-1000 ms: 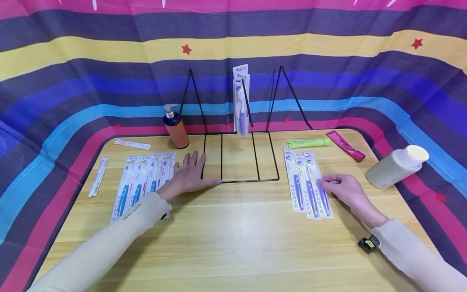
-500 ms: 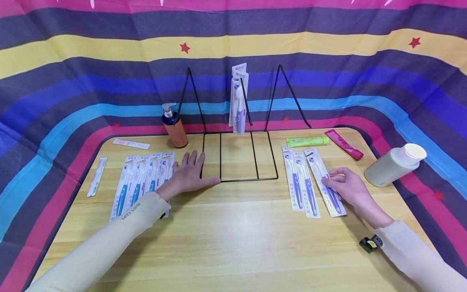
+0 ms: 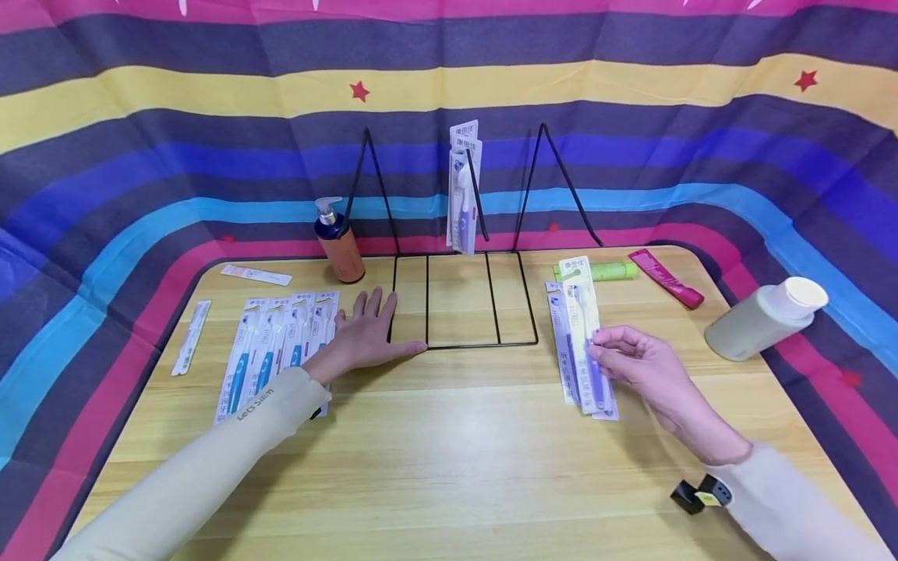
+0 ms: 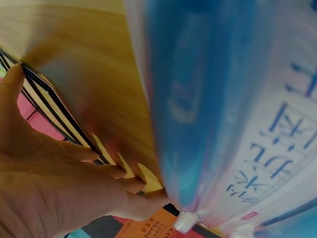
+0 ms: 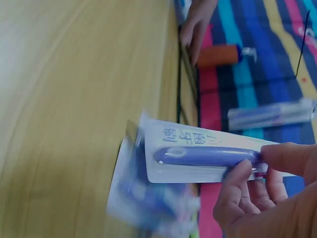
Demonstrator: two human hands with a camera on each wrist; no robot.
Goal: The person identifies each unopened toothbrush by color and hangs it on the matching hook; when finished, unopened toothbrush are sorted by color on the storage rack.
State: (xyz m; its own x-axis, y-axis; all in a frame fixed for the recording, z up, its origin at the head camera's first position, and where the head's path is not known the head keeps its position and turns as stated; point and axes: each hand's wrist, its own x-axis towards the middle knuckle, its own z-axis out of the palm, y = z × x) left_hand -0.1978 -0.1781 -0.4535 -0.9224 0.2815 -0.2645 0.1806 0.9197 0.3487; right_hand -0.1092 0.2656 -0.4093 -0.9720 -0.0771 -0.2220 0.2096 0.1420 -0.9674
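Observation:
My right hand (image 3: 648, 378) pinches a packaged purple toothbrush (image 3: 579, 300) between thumb and fingers, tilted up off the table. In the right wrist view its purple handle (image 5: 208, 156) shows through the clear blister. Below it lie further purple toothbrush packs (image 3: 559, 327), partly covered. My left hand (image 3: 361, 331) is spread at the left side of the black wire rack (image 3: 427, 304), thumb touching the front wire. Packaged purple toothbrushes (image 3: 464, 199) hang from the rack's middle hook. Blue toothbrush packs (image 3: 263, 351) lie beside my left wrist, partly hidden by the sleeve.
An orange pump bottle (image 3: 342, 249) stands behind the rack's left side. At the right are a green tube (image 3: 613, 271), a pink tube (image 3: 665, 279) and a pale bottle (image 3: 761, 319). Two slim white packets (image 3: 256, 276) lie at the left. A striped cloth (image 3: 281, 179) surrounds the table.
My right hand drew one purple toothbrush pack to the right, then lifted it and moved it left over the other packs. The left hand stays put.

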